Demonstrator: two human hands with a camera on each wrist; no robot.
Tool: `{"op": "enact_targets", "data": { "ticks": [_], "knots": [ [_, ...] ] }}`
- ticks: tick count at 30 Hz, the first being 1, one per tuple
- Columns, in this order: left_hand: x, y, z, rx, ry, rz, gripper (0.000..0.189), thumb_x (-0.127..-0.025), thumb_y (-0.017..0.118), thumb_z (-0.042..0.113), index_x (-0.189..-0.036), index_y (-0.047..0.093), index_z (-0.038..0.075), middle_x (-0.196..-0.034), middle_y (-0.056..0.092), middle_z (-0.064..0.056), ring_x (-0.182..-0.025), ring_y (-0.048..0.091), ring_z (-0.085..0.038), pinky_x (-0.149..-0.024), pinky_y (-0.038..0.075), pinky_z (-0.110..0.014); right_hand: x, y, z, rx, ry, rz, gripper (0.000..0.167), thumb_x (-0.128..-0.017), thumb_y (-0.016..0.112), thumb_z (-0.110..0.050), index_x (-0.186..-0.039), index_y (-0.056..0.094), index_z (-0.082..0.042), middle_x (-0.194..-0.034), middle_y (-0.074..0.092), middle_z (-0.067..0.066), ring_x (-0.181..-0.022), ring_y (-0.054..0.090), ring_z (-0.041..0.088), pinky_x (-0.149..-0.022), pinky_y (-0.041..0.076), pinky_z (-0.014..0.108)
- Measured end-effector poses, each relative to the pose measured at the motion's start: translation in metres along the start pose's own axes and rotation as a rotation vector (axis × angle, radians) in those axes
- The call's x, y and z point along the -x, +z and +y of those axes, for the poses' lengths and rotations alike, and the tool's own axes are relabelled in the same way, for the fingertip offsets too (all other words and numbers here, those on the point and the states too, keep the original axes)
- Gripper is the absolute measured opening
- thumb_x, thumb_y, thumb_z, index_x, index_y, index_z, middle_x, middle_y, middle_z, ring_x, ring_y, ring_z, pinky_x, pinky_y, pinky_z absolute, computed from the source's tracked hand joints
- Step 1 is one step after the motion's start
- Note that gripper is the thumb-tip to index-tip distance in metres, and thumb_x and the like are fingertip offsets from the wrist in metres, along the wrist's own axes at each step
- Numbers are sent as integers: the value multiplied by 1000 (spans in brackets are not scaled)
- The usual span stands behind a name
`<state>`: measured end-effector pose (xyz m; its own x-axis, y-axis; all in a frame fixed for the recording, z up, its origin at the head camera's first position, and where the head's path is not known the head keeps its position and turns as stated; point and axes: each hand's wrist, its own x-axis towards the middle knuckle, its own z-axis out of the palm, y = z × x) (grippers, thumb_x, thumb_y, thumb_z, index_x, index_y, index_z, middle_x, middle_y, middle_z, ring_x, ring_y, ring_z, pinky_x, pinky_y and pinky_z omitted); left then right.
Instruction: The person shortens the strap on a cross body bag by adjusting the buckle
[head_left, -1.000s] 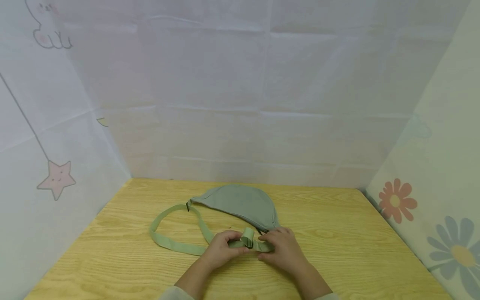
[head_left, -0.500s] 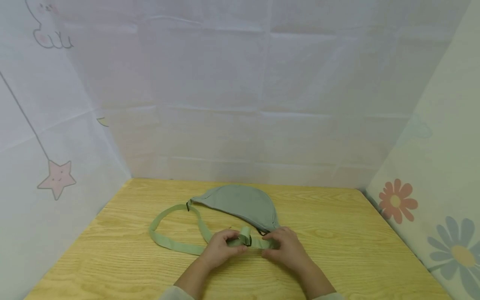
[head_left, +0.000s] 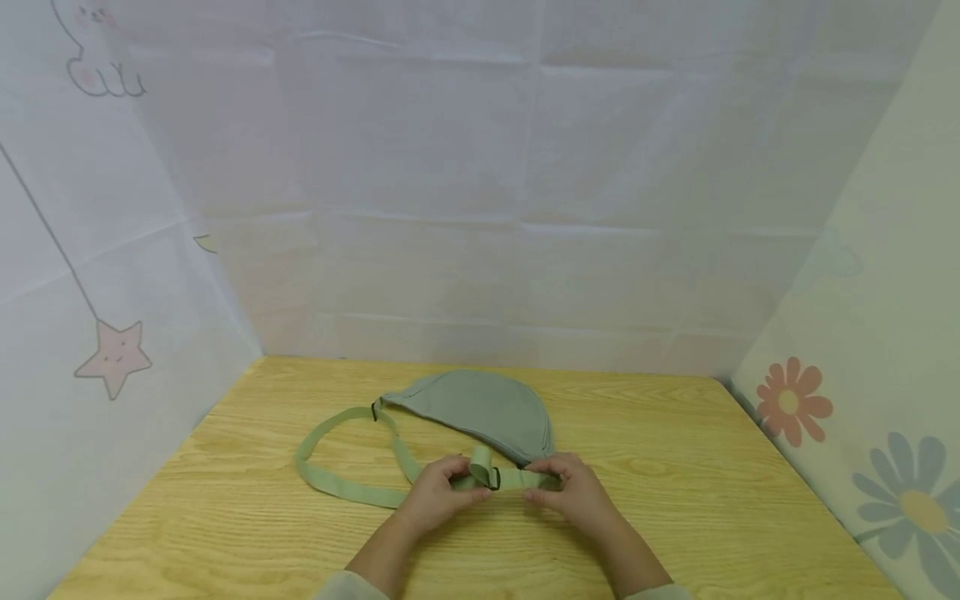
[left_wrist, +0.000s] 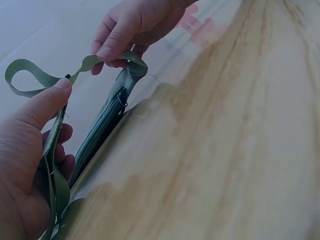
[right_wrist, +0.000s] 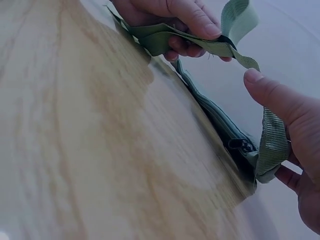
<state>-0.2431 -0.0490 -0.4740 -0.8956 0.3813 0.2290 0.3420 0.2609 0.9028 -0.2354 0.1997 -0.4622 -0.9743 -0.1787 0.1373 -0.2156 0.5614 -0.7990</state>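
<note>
A grey-green waist bag [head_left: 480,408] lies on the wooden table, its curved side away from me. Its light green webbing strap [head_left: 352,490] loops out to the left and back to my hands. My left hand [head_left: 435,500] pinches the strap just left of a dark slider buckle [head_left: 495,478], thumb and fingers on either side. A small strap loop [head_left: 481,462] stands up at this buckle. My right hand [head_left: 573,496] pinches the strap near the bag's right end. Between the hands the strap is fairly straight in the head view. A zipper pull [right_wrist: 242,145] shows in the right wrist view.
The wooden table [head_left: 720,483] extends around the bag on both sides. Pale cloth walls [head_left: 480,275] enclose its back and sides. Another dark buckle [head_left: 374,412] sits at the bag's left end.
The buckle and its upright loop have shifted slightly left. More strap shows between the hands, and it lies straighter. The right hand has moved slightly; the bag has barely shifted.
</note>
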Motion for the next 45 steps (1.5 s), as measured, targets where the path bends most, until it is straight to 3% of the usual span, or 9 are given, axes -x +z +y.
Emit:
{"op": "enact_targets", "data": {
  "ticks": [2, 5, 11, 26, 36, 40, 45],
  "knots": [
    [-1, 1, 0, -16, 2, -2, 29, -84, 78, 25, -109, 73, 12, -108, 72, -3, -101, 62, -8, -103, 43, -30, 0, 1, 0, 4, -8, -5, 29, -74, 85, -28, -100, 74, -22, -105, 66, -5, -104, 53, 15, -88, 44, 27],
    [-1, 2, -1, -17, -4, -4, 28, -84, 78, 26, -109, 73, 12, -108, 73, -2, -103, 62, -8, -106, 40, -31, 0, 2, 0, 18, -14, -7, 29, -75, 84, -30, -101, 74, -22, -105, 66, -7, -104, 53, 14, -89, 44, 27],
    [-1, 3, -1, 47, 4, 16, 26, -84, 78, 23, -106, 73, 11, -108, 71, -7, -97, 59, -3, -86, 46, -22, 2, 3, -5, 58, -62, -6, 29, -75, 84, -29, -101, 75, -20, -104, 67, -6, -100, 54, 13, -88, 45, 26],
    [-2, 6, -3, 40, 29, -23, 26, -83, 78, 23, -105, 73, 9, -105, 71, -9, -91, 57, 0, -81, 47, -20, 3, 5, -7, 78, -142, -2, 29, -74, 85, -31, -99, 75, -20, -103, 69, -9, -95, 54, 8, -83, 46, 23],
    [-2, 4, -1, 12, 28, 7, 27, -82, 79, 24, -105, 74, 10, -102, 71, -7, -90, 57, 0, -80, 46, -20, 2, 7, -8, 83, -156, 2, 29, -74, 85, -31, -99, 75, -19, -105, 70, -6, -97, 55, 10, -85, 46, 24],
    [-3, 6, 0, 7, 6, -17, 27, -82, 79, 24, -105, 74, 11, -101, 70, -5, -88, 55, -1, -79, 45, -20, 3, 8, -8, 81, -168, 4, 29, -74, 85, -31, -99, 76, -20, -104, 70, -6, -97, 55, 9, -85, 46, 24],
    [-3, 9, 4, -46, 33, -61, 27, -83, 79, 26, -105, 74, 12, -103, 71, -3, -93, 58, -3, -84, 45, -21, 4, 8, -11, 51, -158, -33, 33, -73, 85, -34, -100, 76, -18, -106, 69, -7, -100, 55, 11, -87, 47, 23]
  ]
}}
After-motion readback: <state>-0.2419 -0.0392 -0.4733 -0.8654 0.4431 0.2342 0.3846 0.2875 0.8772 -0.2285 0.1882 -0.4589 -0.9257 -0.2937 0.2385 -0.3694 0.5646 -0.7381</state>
